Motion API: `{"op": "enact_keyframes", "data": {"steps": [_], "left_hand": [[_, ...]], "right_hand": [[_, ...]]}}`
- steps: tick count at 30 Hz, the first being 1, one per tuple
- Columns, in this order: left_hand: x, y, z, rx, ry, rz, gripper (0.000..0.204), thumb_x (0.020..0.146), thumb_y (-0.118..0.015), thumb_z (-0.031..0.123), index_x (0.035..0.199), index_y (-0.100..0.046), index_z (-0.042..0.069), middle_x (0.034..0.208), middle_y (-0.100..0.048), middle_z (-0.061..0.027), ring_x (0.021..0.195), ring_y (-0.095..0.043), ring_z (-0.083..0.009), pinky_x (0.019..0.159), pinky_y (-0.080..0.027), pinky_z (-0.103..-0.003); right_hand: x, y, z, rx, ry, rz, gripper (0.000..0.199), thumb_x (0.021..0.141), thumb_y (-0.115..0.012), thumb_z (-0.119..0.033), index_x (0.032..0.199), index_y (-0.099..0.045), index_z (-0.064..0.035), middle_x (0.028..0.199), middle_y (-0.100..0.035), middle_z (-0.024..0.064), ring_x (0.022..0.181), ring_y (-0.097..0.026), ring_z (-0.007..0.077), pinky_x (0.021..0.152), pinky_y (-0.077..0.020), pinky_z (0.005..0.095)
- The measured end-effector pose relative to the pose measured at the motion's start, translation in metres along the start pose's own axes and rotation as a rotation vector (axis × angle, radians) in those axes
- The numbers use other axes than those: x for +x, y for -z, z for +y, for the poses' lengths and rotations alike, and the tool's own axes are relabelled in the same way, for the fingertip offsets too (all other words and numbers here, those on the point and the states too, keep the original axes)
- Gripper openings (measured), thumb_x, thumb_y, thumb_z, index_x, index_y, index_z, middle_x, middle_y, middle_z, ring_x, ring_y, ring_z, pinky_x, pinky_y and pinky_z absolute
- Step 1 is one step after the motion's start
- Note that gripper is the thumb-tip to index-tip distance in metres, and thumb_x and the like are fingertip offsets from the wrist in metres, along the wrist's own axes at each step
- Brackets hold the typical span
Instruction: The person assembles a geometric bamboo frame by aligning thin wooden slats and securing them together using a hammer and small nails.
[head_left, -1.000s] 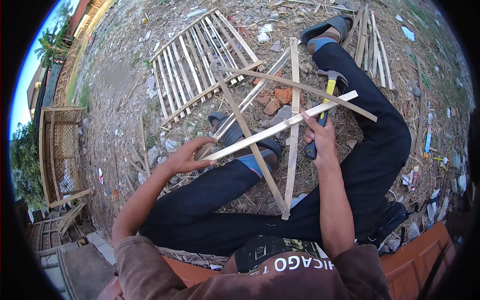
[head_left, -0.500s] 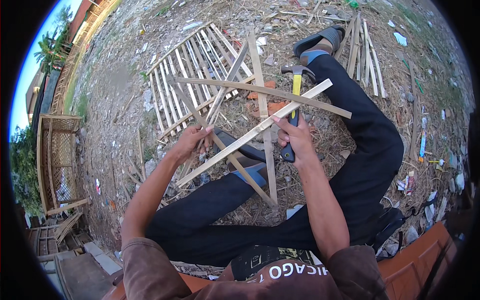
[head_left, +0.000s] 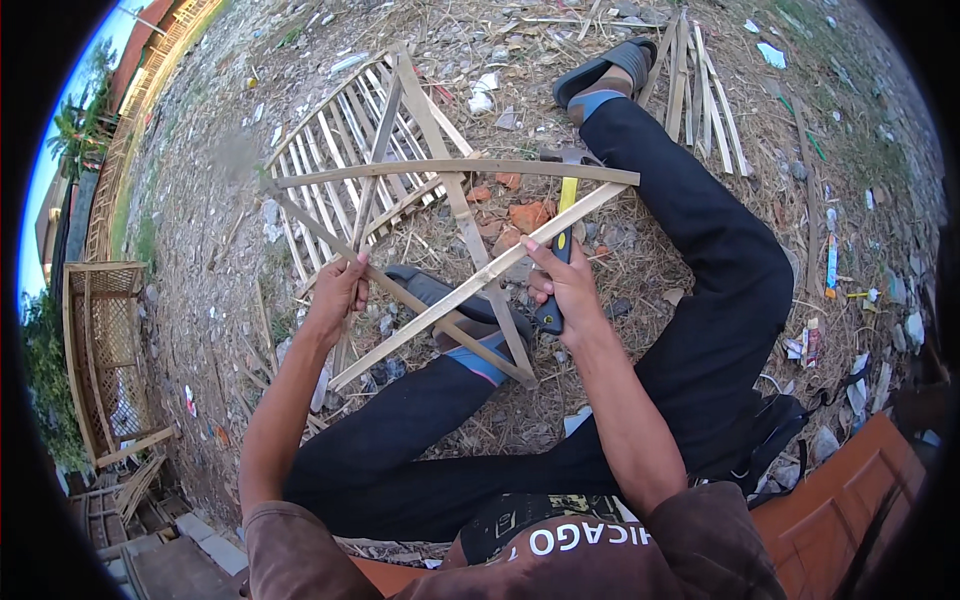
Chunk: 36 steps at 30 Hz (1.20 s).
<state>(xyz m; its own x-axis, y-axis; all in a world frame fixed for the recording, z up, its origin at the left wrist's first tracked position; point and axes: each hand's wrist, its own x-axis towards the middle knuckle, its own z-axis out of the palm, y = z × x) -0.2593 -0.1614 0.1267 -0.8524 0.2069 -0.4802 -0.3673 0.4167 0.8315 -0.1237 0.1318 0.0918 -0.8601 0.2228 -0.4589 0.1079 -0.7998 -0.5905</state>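
Nailing step, judging by grip. Left hand clamped on lower-left slat of star-shaped pale bamboo-slat frame, held over lap. Right hand wrapped round yellow-and-black-handled claw hammer, head at top crosspiece. Next probably calls for steady frame, aimed strike on joint.

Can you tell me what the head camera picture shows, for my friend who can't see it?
A seated person's left hand grips a star-shaped frame of bamboo slats while the right hand holds a yellow-handled hammer against it, above littered, straw-strewn ground.
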Motion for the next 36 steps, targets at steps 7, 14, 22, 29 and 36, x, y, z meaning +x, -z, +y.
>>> {"op": "enact_keyframes", "data": {"steps": [7,14,22,29,36], "left_hand": [[0.008,0.024,0.022,0.058,-0.009,-0.069,0.037,0.096,-0.068,0.033,0.113,-0.065,0.0,0.085,-0.062,-0.0033,0.047,-0.044,-0.0032,0.042,-0.034,-0.018],[0.015,0.036,0.028,0.043,0.019,-0.14,0.039,0.097,-0.067,0.03,0.127,-0.064,0.006,0.074,-0.051,0.0046,0.048,-0.038,-0.0017,0.042,-0.027,-0.019],[0.013,0.035,0.037,0.142,0.003,-0.129,0.04,0.096,-0.068,0.031,0.126,-0.063,0.005,0.073,-0.051,0.0044,0.048,-0.039,-0.0024,0.043,-0.029,-0.019],[0.009,0.035,0.034,0.148,-0.042,-0.106,0.039,0.095,-0.07,0.031,0.119,-0.064,0.002,0.076,-0.055,0.0024,0.051,-0.043,-0.0025,0.044,-0.032,-0.018],[0.014,0.044,0.032,0.152,-0.012,-0.097,0.032,0.096,-0.068,0.033,0.099,-0.064,0.002,0.07,-0.055,0.0024,0.051,-0.046,-0.0027,0.045,-0.036,-0.019]], "right_hand": [[0.007,0.012,-0.007,0.052,0.024,-0.027,0.022,0.096,-0.066,-0.017,0.103,-0.047,-0.0099,0.118,-0.066,0.012,0.051,-0.041,0.0009,0.044,-0.0396,0.0172],[0.012,0.02,-0.026,0.042,0.041,0.011,0.027,0.099,-0.06,-0.016,0.12,-0.045,-0.0075,0.124,-0.065,0.0151,0.052,-0.04,0.0008,0.046,-0.0399,0.0165],[0.013,0.034,-0.045,0.073,0.154,0.043,0.018,0.097,-0.061,-0.022,0.105,-0.052,-0.009,0.086,-0.055,-0.0007,0.051,-0.04,0.0002,0.044,-0.0376,0.0171],[0.02,0.042,-0.052,0.223,0.158,0.039,0.019,0.1,-0.058,-0.027,0.099,-0.048,-0.0102,0.08,-0.052,-0.0006,0.052,-0.041,0.0034,0.045,-0.0385,0.019],[0.02,0.025,-0.065,0.113,0.206,0.003,0.022,0.101,-0.057,-0.021,0.112,-0.047,-0.0053,0.126,-0.063,0.018,0.053,-0.041,0.0018,0.046,-0.0397,0.0184]]}}
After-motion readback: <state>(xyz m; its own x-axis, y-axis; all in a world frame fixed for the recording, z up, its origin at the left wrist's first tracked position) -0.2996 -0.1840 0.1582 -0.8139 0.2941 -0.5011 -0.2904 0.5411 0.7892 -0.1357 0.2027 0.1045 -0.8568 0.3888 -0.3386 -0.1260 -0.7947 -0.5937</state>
